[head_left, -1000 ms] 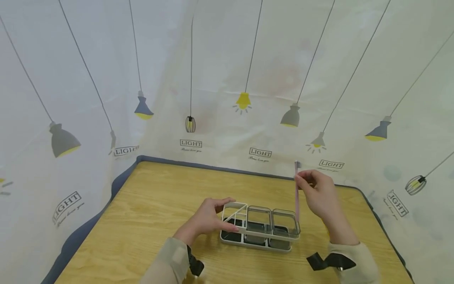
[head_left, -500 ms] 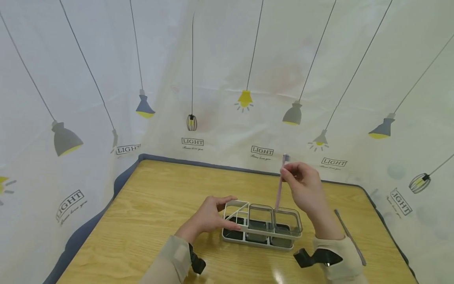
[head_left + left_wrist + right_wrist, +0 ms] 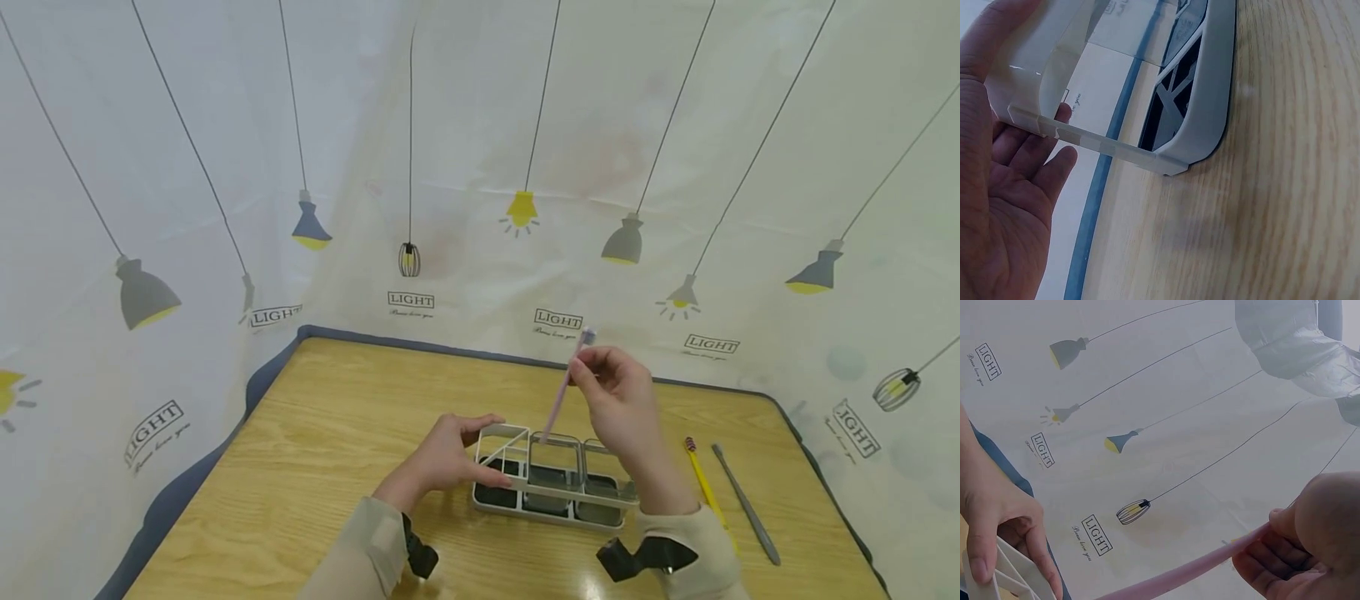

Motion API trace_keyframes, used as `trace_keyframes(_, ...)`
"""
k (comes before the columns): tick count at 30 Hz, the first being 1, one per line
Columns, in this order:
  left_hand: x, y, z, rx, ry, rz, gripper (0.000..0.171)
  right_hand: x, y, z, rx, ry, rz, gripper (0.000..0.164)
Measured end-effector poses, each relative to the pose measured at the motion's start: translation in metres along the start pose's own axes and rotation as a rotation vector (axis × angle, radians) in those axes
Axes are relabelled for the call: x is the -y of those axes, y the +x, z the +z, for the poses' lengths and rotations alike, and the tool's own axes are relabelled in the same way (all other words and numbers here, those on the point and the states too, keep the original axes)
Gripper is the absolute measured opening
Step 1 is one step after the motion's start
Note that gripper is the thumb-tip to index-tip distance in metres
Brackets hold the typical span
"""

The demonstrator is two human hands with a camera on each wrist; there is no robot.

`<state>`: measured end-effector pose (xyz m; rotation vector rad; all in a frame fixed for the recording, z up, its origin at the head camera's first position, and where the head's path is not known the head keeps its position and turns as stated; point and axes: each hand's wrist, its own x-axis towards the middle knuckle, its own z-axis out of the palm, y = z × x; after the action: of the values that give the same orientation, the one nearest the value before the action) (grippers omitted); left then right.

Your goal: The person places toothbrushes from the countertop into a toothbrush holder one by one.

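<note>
A toothbrush holder [image 3: 540, 515] stands on the table, with a pale base, a white divided section [image 3: 517, 433] at its left and two clear cups [image 3: 557, 460] beside that. My left hand [image 3: 442, 458] grips the divided section, thumb in front and fingers behind; in the left wrist view the hand [image 3: 1016, 181] wraps the upper frame [image 3: 1107, 147]. Between thumb and fingertips my right hand [image 3: 622, 404] pinches a pink toothbrush [image 3: 558, 406]. Its bristles point up and it tilts, the lower end at the back rim of the middle cup. My right forearm hides part of the right cup.
Right of the holder a yellow toothbrush [image 3: 703, 479] lies on the table [image 3: 360, 417], partly under my right sleeve. A long grey stick [image 3: 744, 502] with a thicker near end lies beside it. A lamp-printed curtain [image 3: 480, 167] surrounds the table's back and sides.
My right hand has moved left with the pink toothbrush, from beyond the right cup to the middle cup, and the brush leans more. The yellow toothbrush and grey stick have come into view. Left hand keeps its grip.
</note>
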<state>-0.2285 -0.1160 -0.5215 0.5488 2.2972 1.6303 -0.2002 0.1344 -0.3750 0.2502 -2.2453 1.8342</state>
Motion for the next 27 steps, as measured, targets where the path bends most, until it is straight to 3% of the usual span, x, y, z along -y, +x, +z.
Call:
trace_keyframes(17,0.002,0.001,0.001,-0.015,-0.008,0.014,0.083,-0.012,-0.009,0.025,-0.008,0.056,-0.027,0.003)
trace_keyframes(27,0.001,0.001,0.0,-0.006,0.01,0.026,0.087,-0.027,-0.015,0.035,0.048,0.009,-0.004,0.005)
